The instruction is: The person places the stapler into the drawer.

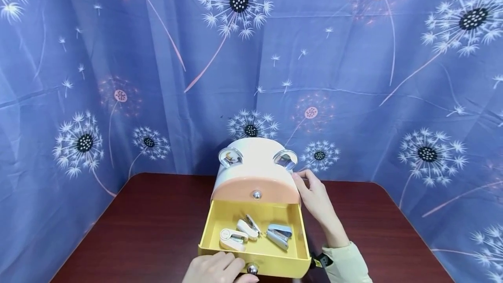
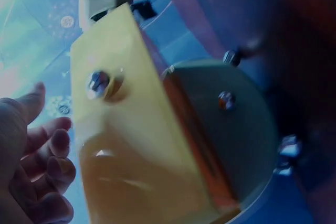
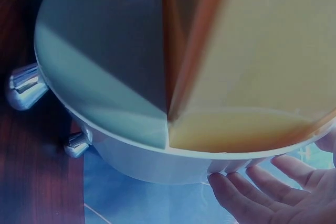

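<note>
A small white cabinet (image 1: 257,156) stands on the table with its yellow lower drawer (image 1: 275,264) pulled out. Inside lie a cream stapler (image 1: 232,240), a white stapler (image 1: 247,229) and a blue stapler (image 1: 278,236). My left hand (image 1: 218,269) is at the drawer's front, left of the silver knob (image 1: 253,268). In the left wrist view its fingers (image 2: 59,171) are loosely bent and do not grip the knob. On the cabinet's right side rests my right hand (image 1: 318,198); the right wrist view shows its extended fingers (image 3: 252,190) against the white shell.
Above the yellow drawer, a peach upper drawer (image 1: 235,190) with its own silver knob is closed. Two shiny silver cones (image 1: 231,157) stick out from the cabinet top. A blue dandelion-print curtain (image 1: 334,64) hangs behind the dark red-brown table (image 1: 165,217).
</note>
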The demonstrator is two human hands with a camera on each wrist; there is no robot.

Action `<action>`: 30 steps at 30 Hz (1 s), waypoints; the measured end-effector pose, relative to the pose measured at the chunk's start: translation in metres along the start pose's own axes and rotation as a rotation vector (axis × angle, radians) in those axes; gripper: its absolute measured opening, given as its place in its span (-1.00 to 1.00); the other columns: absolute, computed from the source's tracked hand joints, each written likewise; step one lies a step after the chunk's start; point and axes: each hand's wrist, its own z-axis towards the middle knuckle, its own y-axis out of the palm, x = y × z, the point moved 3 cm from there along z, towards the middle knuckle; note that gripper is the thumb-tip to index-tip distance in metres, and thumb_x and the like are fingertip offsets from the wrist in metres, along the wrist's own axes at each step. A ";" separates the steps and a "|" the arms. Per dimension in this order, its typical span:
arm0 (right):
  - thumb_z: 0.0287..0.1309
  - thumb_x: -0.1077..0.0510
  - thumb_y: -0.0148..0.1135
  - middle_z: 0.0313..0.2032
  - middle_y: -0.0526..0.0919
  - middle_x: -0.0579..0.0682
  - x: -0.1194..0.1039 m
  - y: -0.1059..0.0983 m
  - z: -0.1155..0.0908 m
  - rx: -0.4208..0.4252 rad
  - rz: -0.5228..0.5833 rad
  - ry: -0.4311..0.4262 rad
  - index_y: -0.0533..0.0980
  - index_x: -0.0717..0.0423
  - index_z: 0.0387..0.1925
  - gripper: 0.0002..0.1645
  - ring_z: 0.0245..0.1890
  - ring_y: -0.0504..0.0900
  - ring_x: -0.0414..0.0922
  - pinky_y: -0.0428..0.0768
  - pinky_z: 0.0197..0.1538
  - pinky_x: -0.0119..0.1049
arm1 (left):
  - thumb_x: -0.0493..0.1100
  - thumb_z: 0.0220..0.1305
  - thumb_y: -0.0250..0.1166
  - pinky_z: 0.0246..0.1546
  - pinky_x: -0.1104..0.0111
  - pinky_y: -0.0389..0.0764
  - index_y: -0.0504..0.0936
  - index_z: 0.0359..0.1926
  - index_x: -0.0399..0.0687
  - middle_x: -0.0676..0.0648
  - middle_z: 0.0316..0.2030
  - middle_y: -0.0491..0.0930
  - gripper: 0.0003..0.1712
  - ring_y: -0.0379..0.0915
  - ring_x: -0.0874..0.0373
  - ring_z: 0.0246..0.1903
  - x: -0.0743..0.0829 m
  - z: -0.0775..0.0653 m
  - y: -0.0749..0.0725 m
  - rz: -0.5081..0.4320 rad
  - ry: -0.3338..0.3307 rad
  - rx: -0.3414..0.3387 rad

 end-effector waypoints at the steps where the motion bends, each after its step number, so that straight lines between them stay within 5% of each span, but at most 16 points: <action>1: 0.39 -0.25 0.01 -0.21 0.70 0.04 0.000 0.000 0.000 0.000 0.003 0.001 0.52 0.04 -0.07 -0.52 -0.29 0.62 -0.11 0.54 -0.24 -0.22 | 0.19 0.47 0.01 -0.78 0.58 0.16 0.43 -0.59 0.12 0.18 -0.66 0.28 -0.51 0.21 0.33 -0.73 0.002 -0.003 0.003 0.006 0.003 0.003; 6: 0.39 -0.24 0.03 -0.23 0.70 0.04 0.000 0.000 -0.001 0.009 0.009 0.006 0.53 0.04 -0.08 -0.54 -0.29 0.62 -0.10 0.54 -0.24 -0.21 | 0.14 0.52 -0.07 -0.78 0.59 0.12 0.45 -0.60 0.14 0.21 -0.70 0.28 -0.49 0.17 0.36 -0.76 0.008 -0.013 0.015 0.035 -0.016 -0.047; 11: 0.39 -0.24 0.03 -0.19 0.70 0.04 -0.001 0.000 -0.001 0.004 -0.003 -0.004 0.53 0.04 -0.09 -0.54 -0.22 0.63 -0.09 0.53 -0.18 -0.18 | 0.12 0.52 -0.10 -0.79 0.58 0.13 0.47 -0.63 0.16 0.22 -0.71 0.30 -0.47 0.19 0.38 -0.77 0.011 -0.016 0.018 0.012 -0.117 -0.122; 21: 0.39 -0.26 0.01 -0.12 0.69 0.05 -0.002 -0.001 0.000 -0.007 -0.008 -0.005 0.52 0.05 -0.08 -0.51 -0.19 0.63 -0.09 0.53 -0.16 -0.16 | 0.19 0.30 0.21 -0.78 0.57 0.13 0.44 -0.63 0.20 0.28 -0.70 0.31 -0.59 0.21 0.43 -0.76 0.012 -0.016 0.017 -0.003 -0.243 -0.268; 30: 0.39 -0.26 0.00 -0.15 0.69 0.05 -0.001 0.000 0.000 -0.003 -0.009 0.002 0.52 0.06 -0.08 -0.51 -0.23 0.63 -0.09 0.53 -0.17 -0.17 | 0.17 0.18 0.32 -0.78 0.58 0.08 0.42 -0.65 0.22 0.30 -0.70 0.27 -0.62 0.12 0.46 -0.77 0.014 -0.013 0.019 -0.002 -0.326 -0.305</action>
